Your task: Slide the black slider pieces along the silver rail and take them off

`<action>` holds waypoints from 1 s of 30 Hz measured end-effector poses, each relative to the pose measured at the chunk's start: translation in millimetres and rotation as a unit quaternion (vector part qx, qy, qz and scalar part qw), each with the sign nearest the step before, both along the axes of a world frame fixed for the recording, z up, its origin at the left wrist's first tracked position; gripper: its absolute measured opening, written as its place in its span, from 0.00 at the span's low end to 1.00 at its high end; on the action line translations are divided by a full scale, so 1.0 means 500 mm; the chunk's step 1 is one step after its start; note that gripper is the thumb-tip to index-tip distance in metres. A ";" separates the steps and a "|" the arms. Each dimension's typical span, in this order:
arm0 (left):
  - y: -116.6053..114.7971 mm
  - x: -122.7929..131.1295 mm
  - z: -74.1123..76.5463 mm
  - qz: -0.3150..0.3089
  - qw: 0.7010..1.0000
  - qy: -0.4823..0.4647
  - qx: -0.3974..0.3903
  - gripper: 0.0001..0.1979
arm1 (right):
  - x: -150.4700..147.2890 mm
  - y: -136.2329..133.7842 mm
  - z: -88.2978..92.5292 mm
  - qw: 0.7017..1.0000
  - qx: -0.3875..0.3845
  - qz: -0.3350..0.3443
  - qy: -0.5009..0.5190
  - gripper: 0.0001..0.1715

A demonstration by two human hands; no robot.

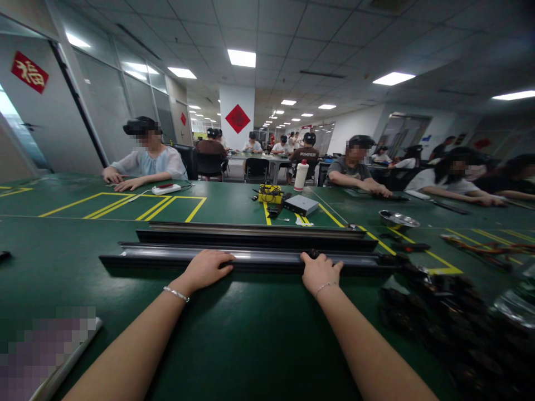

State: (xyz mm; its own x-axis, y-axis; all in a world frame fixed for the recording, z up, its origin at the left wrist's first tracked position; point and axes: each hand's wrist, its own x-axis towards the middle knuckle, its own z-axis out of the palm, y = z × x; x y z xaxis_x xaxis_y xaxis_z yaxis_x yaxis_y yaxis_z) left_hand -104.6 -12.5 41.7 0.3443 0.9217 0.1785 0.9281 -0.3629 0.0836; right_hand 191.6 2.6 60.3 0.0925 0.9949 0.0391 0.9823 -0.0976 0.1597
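Observation:
A long black rail (pixel 259 268) with a shiny inner channel lies crosswise on the green table. My left hand (pixel 208 268) is on its near side left of the middle, fingers over the edge and thumb in front, gripping it. Farther right, my right hand (pixel 321 273) reaches over the same rail, its fingers around a small black part (pixel 312 253) at the channel; the fingertips are partly hidden. A second black rail (pixel 254 236) lies parallel just behind the first.
Many black parts (pixel 455 317) are heaped at the right, near a metal bowl (pixel 399 219) and a clear container (pixel 516 301). Beyond the rails are a grey box (pixel 301 205), a yellow box (pixel 270 193) and a white bottle (pixel 301 176). People sit across the table.

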 end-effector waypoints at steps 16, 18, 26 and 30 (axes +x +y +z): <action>0.001 0.000 0.000 0.002 1.000 0.001 -0.010 0.21 | -0.029 -0.045 0.045 0.997 0.027 0.063 -0.017 0.21; 0.001 0.000 0.000 0.004 1.000 0.004 -0.013 0.21 | -0.033 -0.047 0.044 0.997 0.019 0.080 -0.007 0.19; 0.001 0.000 -0.001 0.004 1.000 0.011 -0.011 0.21 | -0.018 -0.022 0.023 0.995 -0.002 0.100 -0.001 0.18; 0.002 -0.001 -0.003 0.009 1.000 0.008 -0.011 0.21 | -0.020 -0.018 0.020 0.995 -0.008 0.096 0.005 0.18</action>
